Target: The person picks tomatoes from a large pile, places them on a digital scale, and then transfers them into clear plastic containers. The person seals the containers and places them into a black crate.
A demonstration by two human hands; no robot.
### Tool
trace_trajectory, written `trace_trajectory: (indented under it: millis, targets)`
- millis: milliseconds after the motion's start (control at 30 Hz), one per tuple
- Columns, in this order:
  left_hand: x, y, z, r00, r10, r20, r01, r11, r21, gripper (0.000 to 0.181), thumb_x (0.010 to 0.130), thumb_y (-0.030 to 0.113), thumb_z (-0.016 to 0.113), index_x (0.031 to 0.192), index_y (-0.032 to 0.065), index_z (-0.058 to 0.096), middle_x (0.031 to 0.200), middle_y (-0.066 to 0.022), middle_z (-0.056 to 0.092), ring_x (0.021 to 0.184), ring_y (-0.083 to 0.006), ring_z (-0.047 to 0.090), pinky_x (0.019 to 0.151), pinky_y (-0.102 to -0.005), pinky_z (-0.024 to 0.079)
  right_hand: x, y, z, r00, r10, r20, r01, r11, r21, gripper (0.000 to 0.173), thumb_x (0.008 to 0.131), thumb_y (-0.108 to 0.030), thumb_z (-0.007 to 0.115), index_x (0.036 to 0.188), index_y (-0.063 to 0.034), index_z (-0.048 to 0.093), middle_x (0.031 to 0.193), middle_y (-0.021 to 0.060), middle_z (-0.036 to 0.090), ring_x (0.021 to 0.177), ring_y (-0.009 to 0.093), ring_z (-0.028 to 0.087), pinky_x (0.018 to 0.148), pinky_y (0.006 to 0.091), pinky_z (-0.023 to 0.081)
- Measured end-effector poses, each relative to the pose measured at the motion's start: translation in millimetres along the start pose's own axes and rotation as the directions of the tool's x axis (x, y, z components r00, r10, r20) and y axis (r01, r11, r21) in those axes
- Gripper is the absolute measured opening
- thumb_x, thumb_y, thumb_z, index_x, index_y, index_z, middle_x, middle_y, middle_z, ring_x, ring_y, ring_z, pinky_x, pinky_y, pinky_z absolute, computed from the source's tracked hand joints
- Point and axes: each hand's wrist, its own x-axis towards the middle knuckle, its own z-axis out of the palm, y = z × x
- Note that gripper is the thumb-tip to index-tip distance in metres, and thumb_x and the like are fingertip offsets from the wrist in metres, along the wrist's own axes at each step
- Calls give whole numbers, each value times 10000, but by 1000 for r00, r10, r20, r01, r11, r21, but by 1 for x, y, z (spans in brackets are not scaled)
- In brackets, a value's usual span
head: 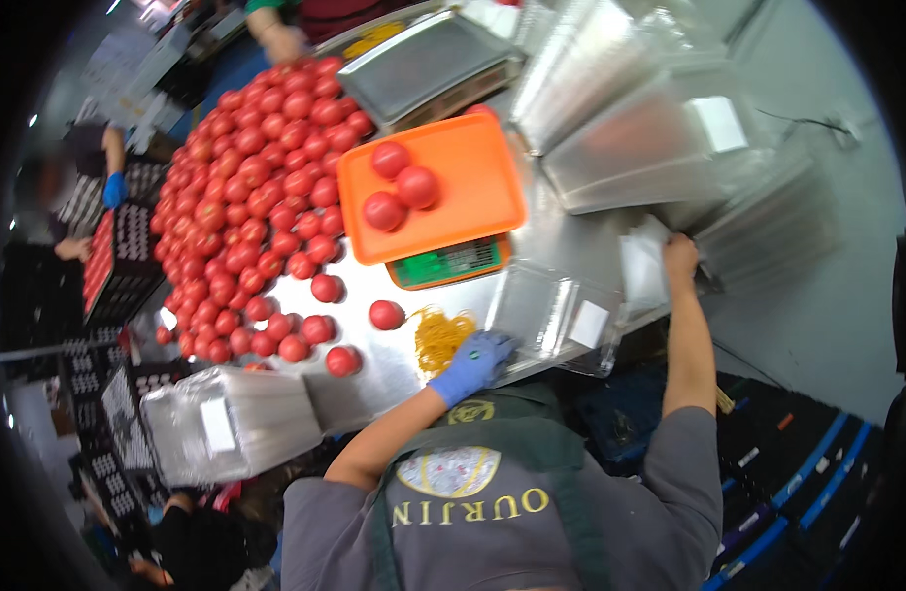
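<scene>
My left hand [473,365], in a blue glove, lies against the near left edge of an open clear plastic container [532,306]. Whether its fingers grip the edge is unclear. A white pad [589,323] lies in the container's right part. Just left of the glove is a heap of yellow rubber bands [438,341]. My bare right hand [680,260] has its fingers curled at the edge of some white sheets [642,264], to the right. Beyond the container, three tomatoes [401,188] rest on the orange tray [471,185] of a scale with a green display panel [445,262].
A large tomato pile [253,199] covers the metal table's [379,362] far left. Nested clear containers [623,140] stand at right, another stack [231,425] at near left. Behind the tray is a second scale [427,63]. Co-workers' hands [283,46] show at the back and left, beside a tomato crate [120,255].
</scene>
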Motion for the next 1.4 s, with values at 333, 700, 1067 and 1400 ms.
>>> trace_trajectory:
  millis: [333,700,1067,1400]
  targets:
    - [4,-4,-11,908,-164,-385,20,936,-352,425,846,101,578,1269,68,560,1205,-147,601,1106,-317,569,945,-380,456,-41,-85,-152,997,-45,-59,74,595,801,114,738,-34,671,851,-19,666,810,84,651,742,245,619,715,329,494]
    - [-15,10,-52,970,-14,-242,-15,993,-117,524,808,138,649,1304,43,510,1248,-160,567,1145,-321,547,1027,-394,406,-187,-230,-118,459,-878,-134,757,308,576,252,652,-137,748,883,-112,652,996,26,607,968,227,559,823,372,435]
    - [16,12,-8,975,53,216,-102,970,220,537,825,176,548,1323,-8,461,1026,-148,611,1000,-292,603,999,-425,409,-119,-215,-84,750,-594,289,384,748,541,232,742,-117,705,968,-98,656,936,102,649,924,323,610,777,442,482]
    - [1,-21,-144,774,-125,-621,139,990,-26,589,792,151,663,1344,80,469,1178,-143,585,1039,-343,577,928,-434,445,-74,-333,-221,683,-730,-31,509,445,737,293,799,-190,705,1048,-53,634,995,126,617,935,331,606,796,429,494]
